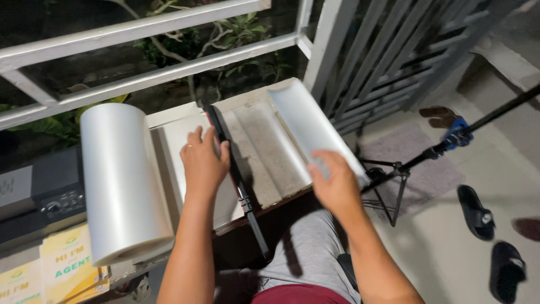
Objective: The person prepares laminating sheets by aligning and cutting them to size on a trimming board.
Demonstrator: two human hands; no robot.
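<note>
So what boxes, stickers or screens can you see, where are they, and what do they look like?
Printed cards: bottom left corner, a stack of flat yellow rectangles with green and white print.
Pale label: far left, grey rectangle on the machine.
Black machine: left, behind the big plastic roll, with a knob and small buttons.

Balcony corner at night, seen from above

White metal railing bars [140, 28] are seen running across the top, with dark green foliage [225, 39] behind them; a grey slatted gate [394, 56] is set to the right of a white post [329, 39]; the pale tiled floor [450, 259] is lit by artificial light; a greyish mat [419, 169] is laid below the gate; a pair of brown sandals [439, 116] is placed beside it, and black slippers [489, 236] are scattered lower right; a black tripod [394, 174] is stood on the mat's edge.
</note>
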